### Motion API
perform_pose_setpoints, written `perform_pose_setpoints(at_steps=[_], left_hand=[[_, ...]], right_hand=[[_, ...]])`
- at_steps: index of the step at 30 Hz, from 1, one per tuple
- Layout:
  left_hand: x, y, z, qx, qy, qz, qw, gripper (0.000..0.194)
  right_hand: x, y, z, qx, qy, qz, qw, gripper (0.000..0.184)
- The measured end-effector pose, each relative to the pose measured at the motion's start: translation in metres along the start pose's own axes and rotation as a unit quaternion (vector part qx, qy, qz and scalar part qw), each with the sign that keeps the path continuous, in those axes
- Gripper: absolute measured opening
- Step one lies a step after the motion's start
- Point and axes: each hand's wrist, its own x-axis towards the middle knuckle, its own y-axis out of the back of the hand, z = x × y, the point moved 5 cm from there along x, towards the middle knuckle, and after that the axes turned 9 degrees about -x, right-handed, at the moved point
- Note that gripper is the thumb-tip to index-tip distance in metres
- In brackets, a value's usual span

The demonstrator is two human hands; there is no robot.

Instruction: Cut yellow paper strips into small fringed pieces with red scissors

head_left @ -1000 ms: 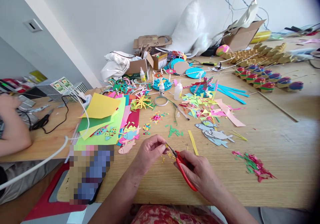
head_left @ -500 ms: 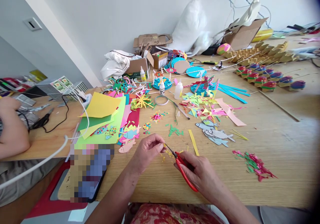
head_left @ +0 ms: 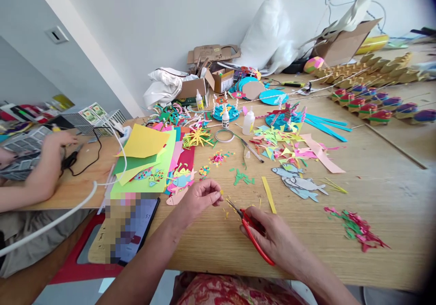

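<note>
My left hand (head_left: 203, 199) pinches a tiny piece of yellow paper (head_left: 221, 192) between thumb and fingertips. Red-handled scissors (head_left: 256, 238) are gripped in my right hand (head_left: 270, 232), their blades slightly apart and pointing at the left fingertips without touching the paper. Small yellow clippings lie on the table below the blades. A yellow paper strip (head_left: 269, 195) rests just beyond my right hand. Farther off are a heap of green snippets (head_left: 242, 177), a group of coloured dots (head_left: 218, 158) and several grey-blue paper fish (head_left: 299, 182).
Coloured paper sheets (head_left: 143, 141) are stacked at left, near a phone (head_left: 139, 232). Glue bottles (head_left: 248, 122) and blue discs with paper fish stand behind. Red and green scraps (head_left: 357, 228) lie at right, below rows of painted egg-carton pieces (head_left: 379, 105). Another person's arm (head_left: 37, 178) rests at far left.
The scissor blades have drawn away from the yellow piece in my left fingers and opened a little. The other person's arm has reached forward, and the whole view has shifted slightly.
</note>
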Motion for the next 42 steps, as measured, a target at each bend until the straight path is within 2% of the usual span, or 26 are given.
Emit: perform_pose_setpoints(at_steps=[3,6,8,10,15,20,23,25,30,35,42], left_hand=[[0.004,0.008,0.001,0.023,-0.007,0.009,1.0,0.009],[0.015,0.025,0.01,0.133,-0.04,0.029,0.99,0.006],[0.027,0.04,0.02,0.246,-0.077,0.074,0.963,0.005],[0.041,0.052,0.025,0.335,-0.087,0.095,0.933,0.007],[0.067,0.063,0.017,0.323,-0.049,0.058,0.943,0.005],[0.058,0.044,0.006,0.245,0.004,-0.005,0.969,0.014],[0.046,0.021,0.005,0.16,0.02,-0.055,0.985,0.012],[0.039,0.006,0.006,0.116,0.029,-0.077,0.99,0.011],[0.029,-0.017,0.017,0.202,-0.006,-0.078,0.976,0.006],[0.025,-0.024,0.02,0.256,-0.031,-0.079,0.963,0.01],[0.02,-0.023,0.016,0.209,-0.013,-0.114,0.971,0.016]], right_hand=[[0.0,-0.004,0.001,-0.006,0.002,-0.025,1.0,0.026],[0.0,-0.006,0.002,0.0,0.008,-0.034,0.999,0.027],[-0.001,-0.006,0.003,0.01,0.006,-0.027,1.0,0.028],[-0.001,-0.005,0.006,0.016,-0.001,-0.009,1.0,0.03],[-0.005,-0.004,0.018,0.04,-0.01,0.036,0.998,0.032],[-0.004,0.0,0.032,0.143,-0.049,0.089,0.984,0.026],[0.006,0.011,0.031,0.267,-0.055,0.145,0.951,0.02],[0.016,0.019,0.023,0.318,-0.048,0.154,0.934,0.022],[0.037,0.031,0.004,0.347,-0.046,0.172,0.921,0.021],[0.042,0.03,-0.001,0.377,-0.02,0.177,0.909,0.022],[0.037,0.032,0.002,0.386,-0.03,0.167,0.907,0.025]])
